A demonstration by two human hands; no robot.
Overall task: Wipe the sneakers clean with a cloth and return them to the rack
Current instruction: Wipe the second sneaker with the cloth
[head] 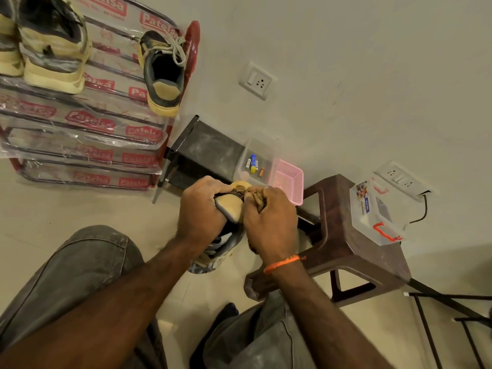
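My left hand (pixel 202 209) grips a dark sneaker (pixel 229 209) with a tan heel patch, heel pointing away from me, over the floor in the middle of the view. My right hand (pixel 269 222) is closed on a bunched tan cloth (pixel 255 197) pressed against the sneaker's heel. The matching sneaker (pixel 163 73) stands on the top tier of the shoe rack (pixel 87 123), at its right end. A pale yellow pair (pixel 50 46) sits on the same tier further left.
A brown plastic stool (pixel 346 251) stands at my right with a clear lidded box (pixel 378 211) on it. A dark low stand (pixel 205 153) by the wall carries a clear tub with batteries (pixel 253 163) and a pink basket (pixel 288 179). My knees fill the bottom.
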